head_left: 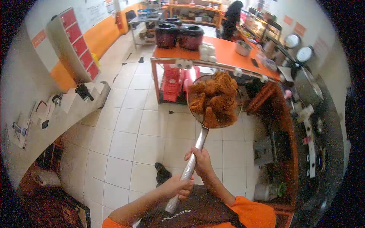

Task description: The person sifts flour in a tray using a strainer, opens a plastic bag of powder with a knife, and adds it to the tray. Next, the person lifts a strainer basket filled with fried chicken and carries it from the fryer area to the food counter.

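Note:
Both of my hands are wrapped round the long metal handle of a skimmer [201,137]. My left hand [178,187] grips it low, near the handle's end and in front of my dark apron. Higher up, closer to the basket, my right hand [201,161] closes on the same handle. Several pieces of brown fried chicken [216,99] fill the round wire basket, which is held out ahead of me above the floor. The fingers' undersides are partly hidden by the handle.
An orange-topped table [228,53] ahead carries dark red pots [167,36] and a metal pan [243,48]. Red crates [172,81] sit beneath it. A counter with equipment [315,125] runs along the right. Lockers [78,43] stand left. A person in black [232,21] is at the back.

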`<state>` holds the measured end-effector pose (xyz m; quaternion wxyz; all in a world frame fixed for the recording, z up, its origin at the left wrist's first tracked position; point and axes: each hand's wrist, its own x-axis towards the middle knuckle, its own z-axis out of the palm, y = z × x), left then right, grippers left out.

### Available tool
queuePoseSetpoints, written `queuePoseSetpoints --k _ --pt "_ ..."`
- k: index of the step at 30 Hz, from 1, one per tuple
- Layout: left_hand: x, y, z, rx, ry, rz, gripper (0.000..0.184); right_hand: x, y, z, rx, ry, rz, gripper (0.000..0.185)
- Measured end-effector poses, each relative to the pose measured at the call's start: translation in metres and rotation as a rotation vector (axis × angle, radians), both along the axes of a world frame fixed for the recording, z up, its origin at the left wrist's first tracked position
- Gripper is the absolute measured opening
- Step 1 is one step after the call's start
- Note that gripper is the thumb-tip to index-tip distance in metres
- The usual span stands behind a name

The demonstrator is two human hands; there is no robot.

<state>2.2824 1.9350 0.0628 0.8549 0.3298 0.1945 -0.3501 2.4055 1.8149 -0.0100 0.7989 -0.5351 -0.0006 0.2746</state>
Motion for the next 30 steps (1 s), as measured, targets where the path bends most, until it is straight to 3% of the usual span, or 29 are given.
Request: queuePoseSetpoints --k 7,14,24,30 --pt "0.098 0.212 0.007 0.008 0.016 0.199 0.022 0.120 0.242 0.007 -0.094 -0.007 0.299 0.020" --pt "0.222 0.437 0.002 0.052 0.025 0.358 0.023 0.255 0.493 -0.006 0.066 0.008 0.428 0.019" --pt "0.421 0.701 0.007 0.033 0.036 0.480 0.023 0.457 0.777 0.008 0.119 0.067 0.499 0.020" --pt "0.569 0.846 0.001 0.096 0.034 0.413 0.024 0.603 0.913 -0.009 0.069 -0.031 0.476 0.019"
